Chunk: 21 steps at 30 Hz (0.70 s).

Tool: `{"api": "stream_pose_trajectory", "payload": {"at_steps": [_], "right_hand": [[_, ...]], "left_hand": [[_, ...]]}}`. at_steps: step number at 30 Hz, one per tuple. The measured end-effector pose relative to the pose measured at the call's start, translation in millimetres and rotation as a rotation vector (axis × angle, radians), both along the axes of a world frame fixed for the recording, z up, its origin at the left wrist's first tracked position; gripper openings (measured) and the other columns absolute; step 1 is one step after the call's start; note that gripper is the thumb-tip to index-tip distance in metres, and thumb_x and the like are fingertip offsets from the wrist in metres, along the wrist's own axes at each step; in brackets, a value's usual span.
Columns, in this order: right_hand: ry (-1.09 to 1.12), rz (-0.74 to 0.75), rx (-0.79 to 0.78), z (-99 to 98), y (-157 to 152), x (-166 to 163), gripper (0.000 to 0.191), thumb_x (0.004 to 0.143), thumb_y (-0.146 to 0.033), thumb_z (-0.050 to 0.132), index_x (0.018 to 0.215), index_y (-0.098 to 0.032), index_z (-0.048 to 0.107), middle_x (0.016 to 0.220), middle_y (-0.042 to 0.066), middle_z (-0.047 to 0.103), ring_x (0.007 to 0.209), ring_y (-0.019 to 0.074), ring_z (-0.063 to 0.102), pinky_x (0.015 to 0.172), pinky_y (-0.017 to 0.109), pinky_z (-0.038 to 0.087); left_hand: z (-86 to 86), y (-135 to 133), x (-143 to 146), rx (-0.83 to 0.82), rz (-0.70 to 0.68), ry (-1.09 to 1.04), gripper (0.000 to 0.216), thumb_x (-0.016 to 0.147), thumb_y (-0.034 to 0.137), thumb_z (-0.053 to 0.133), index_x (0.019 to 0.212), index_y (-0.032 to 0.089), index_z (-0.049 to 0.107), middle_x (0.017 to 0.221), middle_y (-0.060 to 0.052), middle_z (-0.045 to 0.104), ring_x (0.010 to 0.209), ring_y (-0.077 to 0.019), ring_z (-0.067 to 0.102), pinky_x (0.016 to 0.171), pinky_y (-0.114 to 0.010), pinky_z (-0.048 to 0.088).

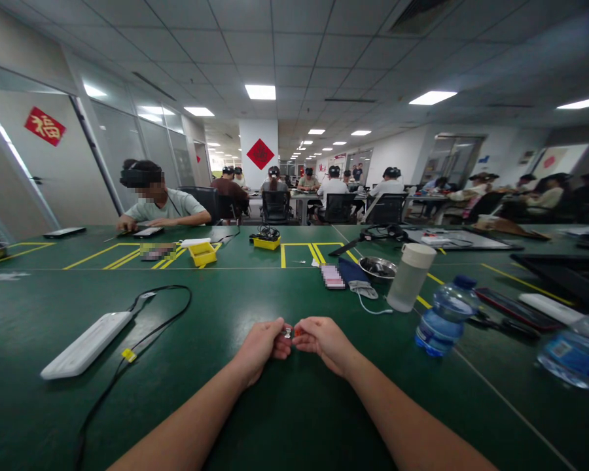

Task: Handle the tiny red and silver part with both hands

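Observation:
Both hands meet above the green table (255, 288), near the middle of the view. Between thumb and fingers, my left hand (262, 345) pinches a small silvery-white piece (287, 333), too small to name. Facing it, my right hand (324, 341) is closed on a small orange-red piece (298, 332), partly hidden by the fingers. The two pieces are close together; whether they touch I cannot tell.
A white power bank (88, 343) with a black cable lies at left. To the right stand a frosted bottle (411, 278), a blue-capped water bottle (444, 317) and a metal bowl (377, 267). Farther back are yellow trays (203, 254); a person (164, 203) sits across the table.

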State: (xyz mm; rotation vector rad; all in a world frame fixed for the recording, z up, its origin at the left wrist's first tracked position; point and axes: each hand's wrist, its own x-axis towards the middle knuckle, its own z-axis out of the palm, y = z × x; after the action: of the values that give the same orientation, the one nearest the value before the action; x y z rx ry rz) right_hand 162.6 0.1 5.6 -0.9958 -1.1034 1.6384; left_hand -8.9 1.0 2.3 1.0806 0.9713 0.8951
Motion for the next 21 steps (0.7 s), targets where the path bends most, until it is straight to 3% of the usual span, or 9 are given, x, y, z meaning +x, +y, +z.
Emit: {"api": "stream_pose_trajectory", "payload": {"at_steps": [12, 21], "right_hand": [[-0.086, -0.002, 0.074, 0.5, -4.1, -0.2, 0.024, 0.069, -0.030, 0.073, 0.081, -0.014, 0.061, 0.078, 0.004, 0.067, 0.074, 0.0173, 0.068, 0.068, 0.029, 0.053], [-0.077, 0.025, 0.113, 0.6, -4.2, 0.0, 0.019, 0.068, -0.022, 0.071, 0.083, -0.013, 0.061, 0.076, 0.003, 0.067, 0.069, 0.0145, 0.066, 0.064, 0.026, 0.051]], "left_hand": [[5.5, -3.5, 2.6, 0.055, 0.000, 0.073, 0.041, 0.077, 0.051, 0.058, 0.089, 0.012, 0.061, 0.072, -0.008, 0.065, 0.058, -0.0125, 0.061, 0.053, -0.022, 0.046], [6.6, -5.8, 2.5, 0.082, 0.012, 0.082, 0.026, 0.073, 0.024, 0.059, 0.097, 0.015, 0.053, 0.072, -0.005, 0.065, 0.059, -0.0130, 0.062, 0.052, -0.021, 0.045]]}}
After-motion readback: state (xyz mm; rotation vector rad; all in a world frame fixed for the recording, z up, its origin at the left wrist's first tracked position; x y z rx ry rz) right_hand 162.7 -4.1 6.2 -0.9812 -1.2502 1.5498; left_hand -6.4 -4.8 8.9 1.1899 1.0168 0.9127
